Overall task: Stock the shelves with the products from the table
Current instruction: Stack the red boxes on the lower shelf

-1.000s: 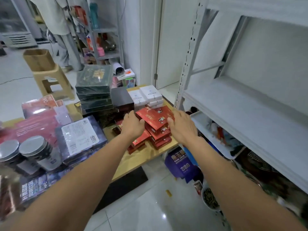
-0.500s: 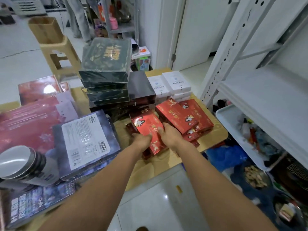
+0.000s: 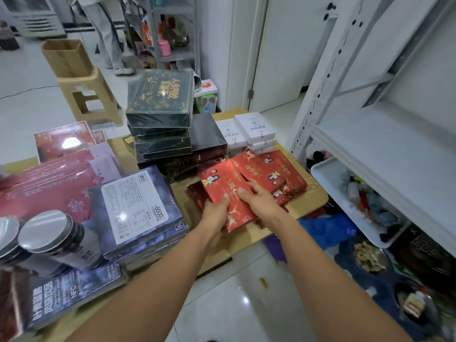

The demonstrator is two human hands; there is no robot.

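A flat red box [image 3: 222, 186] with gold print is tilted up off the wooden table [image 3: 313, 201], its near end raised. My left hand [image 3: 217, 209] grips its near left edge, thumb on top. My right hand [image 3: 259, 202] grips its near right edge, thumb on the lid. More red boxes [image 3: 274, 169] lie stacked just behind and to the right. The white metal shelf [image 3: 385, 149] stands bare on the right.
Dark green boxes [image 3: 160, 99] are stacked behind, white boxes [image 3: 254, 128] at the back right, a dark blue pack [image 3: 133, 206], pink boxes [image 3: 49, 186] and tins [image 3: 54, 235] on the left. A lower tray [image 3: 328, 174] and bowls sit under the shelf. A person stands far back by a stool [image 3: 84, 92].
Both hands left the right-hand red stack, took hold of the nearer red box and raised its near end off the table. The view has come closer.
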